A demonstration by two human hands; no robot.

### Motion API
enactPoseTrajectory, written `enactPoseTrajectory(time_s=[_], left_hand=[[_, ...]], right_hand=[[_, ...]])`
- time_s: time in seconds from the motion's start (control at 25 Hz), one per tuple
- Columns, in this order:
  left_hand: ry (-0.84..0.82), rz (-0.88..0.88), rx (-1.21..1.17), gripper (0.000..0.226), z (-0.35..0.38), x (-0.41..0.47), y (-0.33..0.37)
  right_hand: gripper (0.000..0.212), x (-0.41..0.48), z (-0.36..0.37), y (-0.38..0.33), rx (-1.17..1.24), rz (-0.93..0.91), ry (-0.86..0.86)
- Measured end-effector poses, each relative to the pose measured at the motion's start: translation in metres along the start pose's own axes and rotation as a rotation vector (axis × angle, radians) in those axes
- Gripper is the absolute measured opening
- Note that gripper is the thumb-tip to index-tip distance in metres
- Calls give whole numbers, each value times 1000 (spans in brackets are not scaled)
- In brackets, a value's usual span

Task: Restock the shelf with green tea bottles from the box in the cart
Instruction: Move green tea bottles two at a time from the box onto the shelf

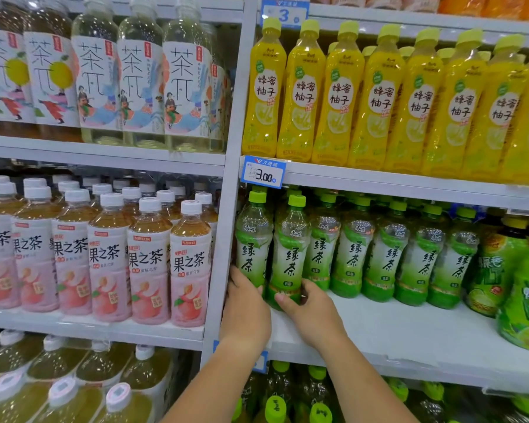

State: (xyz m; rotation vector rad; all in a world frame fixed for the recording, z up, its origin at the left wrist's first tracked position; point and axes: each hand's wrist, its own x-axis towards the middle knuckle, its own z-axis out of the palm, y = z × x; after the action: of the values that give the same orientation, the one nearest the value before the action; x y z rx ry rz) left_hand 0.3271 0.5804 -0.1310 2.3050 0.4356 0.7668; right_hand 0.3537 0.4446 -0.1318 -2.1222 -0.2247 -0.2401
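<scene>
Nearest to me, my two bare forearms rise from the bottom edge toward the white shelf (409, 340). My right hand (312, 312) is clenched around the base of a green tea bottle (290, 248), thumb across the dark green foot of the label, fingers wrapped behind. That bottle stands upright at the shelf's front left, forward of the others. My left hand (246, 309) is just beside it, fingers reaching to the lower part of the leftmost green tea bottle (252, 239) by the grey upright post (226, 209); I cannot tell whether it is gripping or only touching.

The bottles are clear, waisted plastic with lime-green screw caps and glossy wraps fading from white to green. Counting the front faces, I see seven of them: my two, plus a row of five (388, 254) set further back to the right, with more caps behind that I cannot count. The shelf surface before that row is bare white, smooth and matte.

Right of them stand stouter green bottles (501, 270) with darker liquid. Above, past a blue price tag (263, 172) reading 3.00, runs a row of yellow bottles (379, 102). Left of the post, six front pink-labelled bottles (110, 264) with white caps.
</scene>
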Motion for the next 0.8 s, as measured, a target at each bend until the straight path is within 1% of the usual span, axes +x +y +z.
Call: enactPoseTrajectory(time_s=[0.12,0.24,0.36,0.48,0.64,0.72,0.8], left_hand=[[-9,-16,-64,67,-1,0,1],[-35,-34,-53,70,-2,2,3],[-66,-37,-59,67,-4,2,4],[-82,-36,-19,66,-10,2,7],[-120,-26,112,72,-22,-2,16],[-121,-18,117,71,-29,-8,22],[-112,0,116,65,-38,-16,27]], right_hand=[[63,-4,1,-5,-80,-4,39],[56,-7,0,-6,-132,-15,27],[47,-9,-3,-6,-124,-27,-2],[47,-10,-5,-7,-121,-37,-19],[55,-11,-6,-10,-88,-31,-16],[65,-12,-8,-11,-45,-8,-7],[76,-14,-12,-12,-12,32,-9]])
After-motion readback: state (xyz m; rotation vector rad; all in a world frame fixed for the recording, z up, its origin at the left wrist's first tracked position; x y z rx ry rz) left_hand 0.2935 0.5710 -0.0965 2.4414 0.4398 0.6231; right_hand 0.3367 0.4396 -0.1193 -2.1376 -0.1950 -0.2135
